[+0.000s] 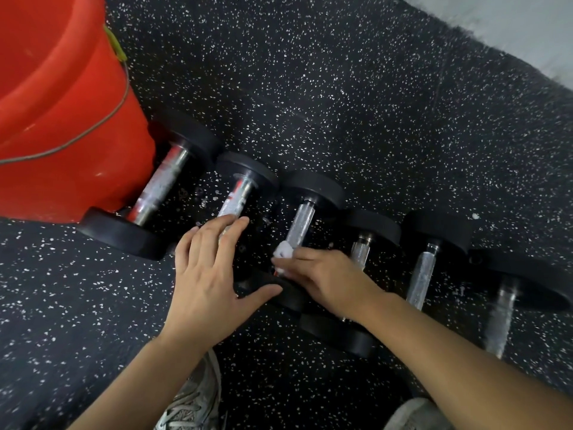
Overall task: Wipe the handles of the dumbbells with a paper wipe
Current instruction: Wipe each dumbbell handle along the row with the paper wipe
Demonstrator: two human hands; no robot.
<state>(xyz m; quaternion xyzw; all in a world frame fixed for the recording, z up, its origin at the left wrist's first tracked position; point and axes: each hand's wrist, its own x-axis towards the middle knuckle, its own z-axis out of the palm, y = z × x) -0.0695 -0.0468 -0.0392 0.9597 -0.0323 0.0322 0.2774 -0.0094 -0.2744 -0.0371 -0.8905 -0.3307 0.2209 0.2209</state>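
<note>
Several black dumbbells with knurled metal handles lie side by side on the speckled rubber floor. My right hand [322,279] is closed around a crumpled white paper wipe [283,252] and presses it on the near end of the third dumbbell's handle [299,225]. My left hand [206,274] lies flat with fingers spread over the near end of the second dumbbell [238,193], its thumb on the third dumbbell's near weight [279,293]. The leftmost dumbbell [158,184] is the largest one.
A big red bucket [62,119] with a wire handle stands at the left, touching the largest dumbbell. More dumbbells [423,274] continue to the right. My grey shoes [193,401] are at the bottom. A pale wall base [511,26] runs along the top right.
</note>
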